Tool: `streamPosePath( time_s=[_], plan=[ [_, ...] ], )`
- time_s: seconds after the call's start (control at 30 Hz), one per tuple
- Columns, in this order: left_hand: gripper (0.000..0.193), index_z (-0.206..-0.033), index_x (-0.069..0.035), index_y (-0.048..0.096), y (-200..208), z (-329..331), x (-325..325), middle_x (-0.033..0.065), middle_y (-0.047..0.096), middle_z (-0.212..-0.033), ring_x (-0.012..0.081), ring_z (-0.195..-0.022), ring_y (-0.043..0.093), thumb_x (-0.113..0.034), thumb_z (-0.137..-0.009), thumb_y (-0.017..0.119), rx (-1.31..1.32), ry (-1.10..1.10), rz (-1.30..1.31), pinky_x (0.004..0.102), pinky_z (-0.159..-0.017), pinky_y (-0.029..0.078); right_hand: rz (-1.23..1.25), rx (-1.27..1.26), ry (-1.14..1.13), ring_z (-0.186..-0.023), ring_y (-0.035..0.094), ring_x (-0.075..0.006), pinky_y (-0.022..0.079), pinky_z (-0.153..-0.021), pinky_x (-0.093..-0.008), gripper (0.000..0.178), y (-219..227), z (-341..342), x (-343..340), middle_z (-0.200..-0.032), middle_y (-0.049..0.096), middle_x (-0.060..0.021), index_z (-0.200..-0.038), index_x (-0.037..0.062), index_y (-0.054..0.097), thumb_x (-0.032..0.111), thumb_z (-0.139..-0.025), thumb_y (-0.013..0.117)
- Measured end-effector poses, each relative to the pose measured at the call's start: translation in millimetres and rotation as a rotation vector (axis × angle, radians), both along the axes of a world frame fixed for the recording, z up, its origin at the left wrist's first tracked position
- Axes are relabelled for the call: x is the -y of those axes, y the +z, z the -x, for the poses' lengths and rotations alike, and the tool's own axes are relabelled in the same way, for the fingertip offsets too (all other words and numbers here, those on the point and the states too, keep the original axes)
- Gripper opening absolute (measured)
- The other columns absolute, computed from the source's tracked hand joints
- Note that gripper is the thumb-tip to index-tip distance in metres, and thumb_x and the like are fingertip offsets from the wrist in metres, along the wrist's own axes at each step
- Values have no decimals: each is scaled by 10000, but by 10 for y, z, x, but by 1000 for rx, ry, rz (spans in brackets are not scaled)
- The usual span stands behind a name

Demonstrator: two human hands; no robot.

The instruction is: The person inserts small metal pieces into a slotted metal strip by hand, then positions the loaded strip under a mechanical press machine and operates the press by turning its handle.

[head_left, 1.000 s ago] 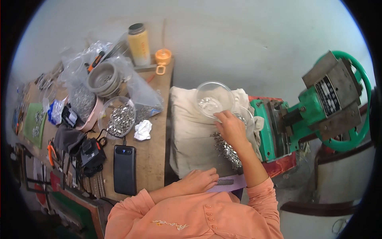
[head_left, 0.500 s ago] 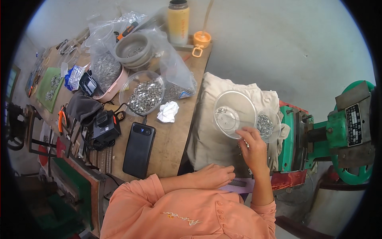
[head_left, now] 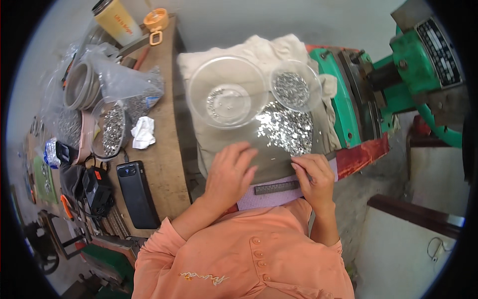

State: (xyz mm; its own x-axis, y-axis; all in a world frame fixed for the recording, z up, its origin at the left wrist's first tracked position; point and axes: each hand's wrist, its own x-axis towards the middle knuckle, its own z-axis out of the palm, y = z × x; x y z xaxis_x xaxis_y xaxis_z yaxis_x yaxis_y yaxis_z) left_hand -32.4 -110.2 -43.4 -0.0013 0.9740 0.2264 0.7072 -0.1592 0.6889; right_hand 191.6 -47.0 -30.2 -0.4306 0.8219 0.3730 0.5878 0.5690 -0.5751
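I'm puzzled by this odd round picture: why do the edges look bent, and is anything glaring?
Head view: fisheye bends the wooden bench and green machine toward a black rim; soft daylight, faint shadows; the pile of small metal pieces glints; the large clear bowl reflects light.

I see silver parts (head_left: pixel 284 127) on grey cloth (head_left: pixel 279 159); green machine (head_left: pixel 398 65); black phone (head_left: pixel 137 194); brown wooden table (head_left: pixel 167 149).

Orange buttoned shirt, long sleeves pushed up, embroidered chest script
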Motion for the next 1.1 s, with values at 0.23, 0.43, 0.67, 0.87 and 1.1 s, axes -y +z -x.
streamPosePath(
  time_s=[0.23,0.43,0.67,0.87,1.1],
  plan=[
    [683,-1488,-34,422,-214,-82,-139,159,438,-1517,367,-1411,415,-121,-874,707,-205,-26,70,493,-1150,329,-75,166,12,-1248,489,-359,418,-1027,-464,341,-123,101,-117,-1312,573,-90,-1152,118,712,146,-818,769],
    [330,-1236,-41,653,-15,-133,-81,121,606,-1348,318,-1311,529,-68,-907,656,-159,-117,94,478,-1123,368,-109,151,112,-1265,474,-337,363,-1054,-499,204,-165,214,-249,-1247,589,-66,-994,132,726,156,-797,775],
    [189,-1052,-36,682,126,-68,-227,119,634,-1048,317,-880,656,-37,-864,694,-92,21,126,394,-745,525,-133,126,154,-1251,489,-332,372,-1050,-503,169,-224,287,-367,-1171,618,-66,-886,103,719,144,-739,793],
    [148,-971,-53,654,-3,-99,-370,120,595,-949,346,-833,636,-71,-839,719,-222,51,96,436,-685,510,-179,116,210,-1222,515,-332,385,-1045,-507,157,-270,432,-439,-1139,621,-81,-842,71,701,135,-725,783],
    [122,-879,-80,608,-40,-206,-320,103,554,-880,329,-791,628,-110,-812,705,-200,80,34,451,-660,511,-180,120,177,-1202,542,-326,394,-1007,-496,173,-269,324,-402,-1083,653,-51,-857,86,684,75,-711,777]
  ],
)
